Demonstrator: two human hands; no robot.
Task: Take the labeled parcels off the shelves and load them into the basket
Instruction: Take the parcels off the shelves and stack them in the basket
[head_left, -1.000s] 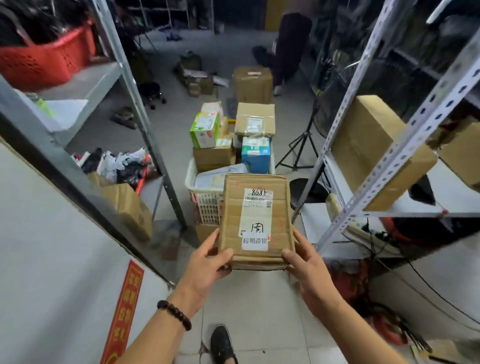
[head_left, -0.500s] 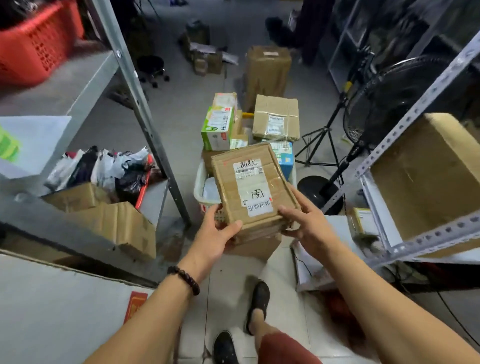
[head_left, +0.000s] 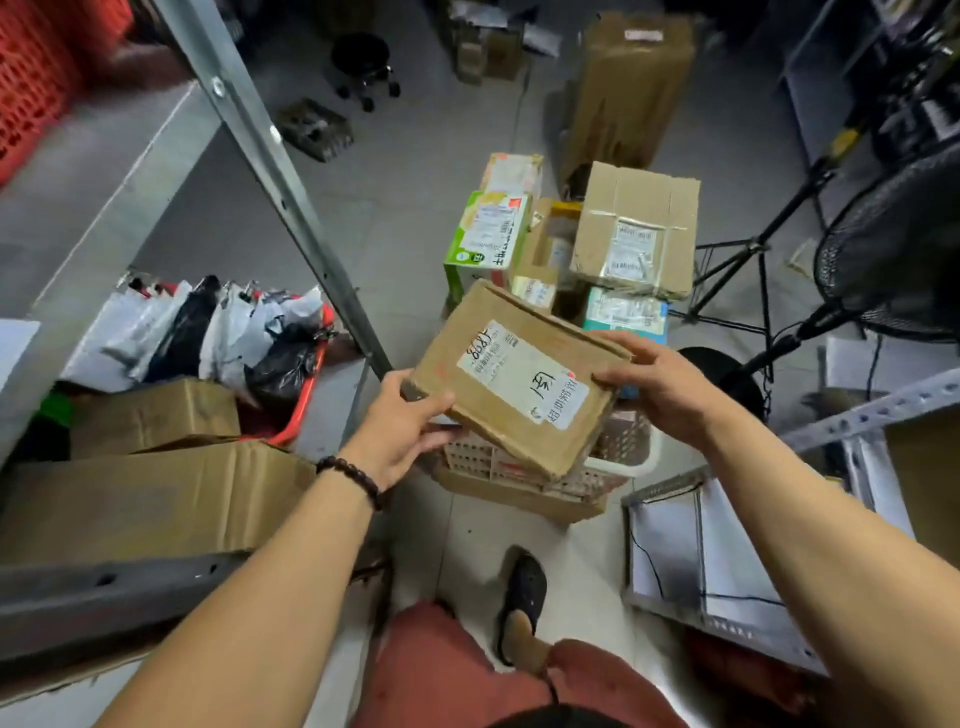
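Note:
A flat brown cardboard parcel (head_left: 498, 395) with a white handwritten label is held tilted, just above the near end of the white plastic basket (head_left: 631, 462) on the floor. My left hand (head_left: 402, 431) grips its near left corner. My right hand (head_left: 660, 384) grips its right edge. The basket holds several labelled parcels: a green-and-white box (head_left: 485, 241), a taped brown box (head_left: 636, 228) and a teal box (head_left: 623, 312). Much of the basket is hidden under the held parcel.
A metal shelf upright (head_left: 275, 171) slants on the left, with brown boxes (head_left: 150, 493) and a red bin of bagged parcels (head_left: 218, 332) on the low shelf. A standing fan (head_left: 893, 249) and tripod (head_left: 748, 260) are at right. A tall brown box (head_left: 623, 88) stands beyond the basket.
I have stepped closer to the basket. The parcel has turned clockwise and moved down over the basket's near end, still in both hands.

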